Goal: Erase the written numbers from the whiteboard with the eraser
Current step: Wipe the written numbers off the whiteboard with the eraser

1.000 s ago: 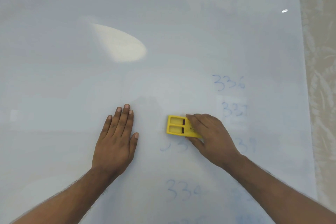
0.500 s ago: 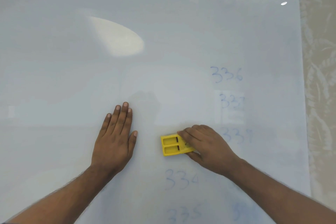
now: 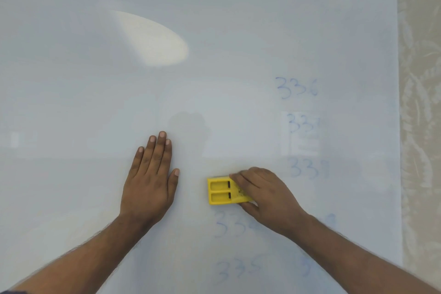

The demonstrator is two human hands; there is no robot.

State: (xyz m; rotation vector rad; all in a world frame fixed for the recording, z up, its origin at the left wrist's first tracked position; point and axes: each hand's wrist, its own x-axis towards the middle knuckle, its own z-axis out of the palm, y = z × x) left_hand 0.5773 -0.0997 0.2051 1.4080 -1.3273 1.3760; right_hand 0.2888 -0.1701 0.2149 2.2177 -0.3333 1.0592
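A person leans over a large, glossy white whiteboard [image 3: 214,79] that fills nearly the whole view. The left hand [image 3: 149,179] lies flat on the board, palm down, fingers straight and together, bracing and holding nothing. The right hand [image 3: 265,196] grips the right end of a flat yellow plastic eraser [image 3: 220,190] with two rectangular recesses in its top; fingers curl over its upper edge and the thumb presses its lower edge. The eraser sits on the board at centre, just above a faint blue handwritten number [image 3: 232,224], apparently 334. The step in hand looks like wiping down the middle column. Several blue numbers remain: another below near the bottom edge [image 3: 238,270], and a right-hand column [image 3: 303,126] of three, partly smudged. The next move likely calls for sliding the eraser down over the number just beneath it, with firm pressure.
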